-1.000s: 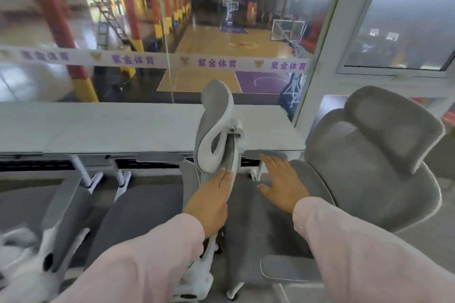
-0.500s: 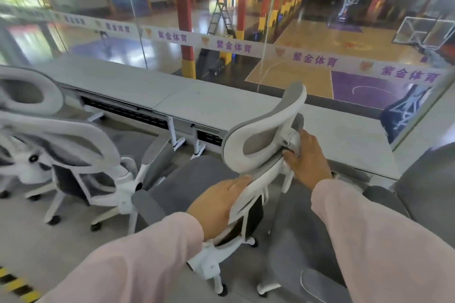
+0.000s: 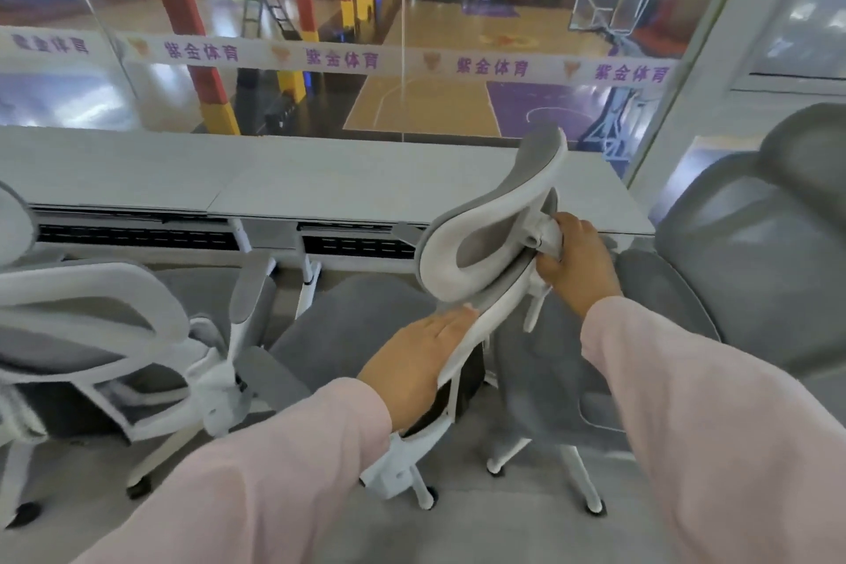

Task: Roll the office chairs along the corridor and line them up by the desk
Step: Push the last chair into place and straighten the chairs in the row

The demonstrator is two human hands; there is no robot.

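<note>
A white-framed grey office chair (image 3: 480,238) stands in the middle, its seat tucked toward the long white desk (image 3: 284,179). My left hand (image 3: 412,366) lies flat with straight fingers against the left edge of its backrest. My right hand (image 3: 572,261) grips the white bracket behind its headrest. A second chair of the same kind (image 3: 105,334) stands to the left at the desk. A third grey chair (image 3: 755,243) is on the right, its back turned toward me.
Glass panels with a purple-lettered white band (image 3: 343,57) rise behind the desk, overlooking a basketball court. A white wall post (image 3: 714,37) closes the right end of the desk. Grey floor (image 3: 320,527) lies below the chair bases.
My right hand left the right chair's seat and took hold of the bracket behind the middle chair's headrest. The view swung left, then back right. My left hand stayed on the backrest.
</note>
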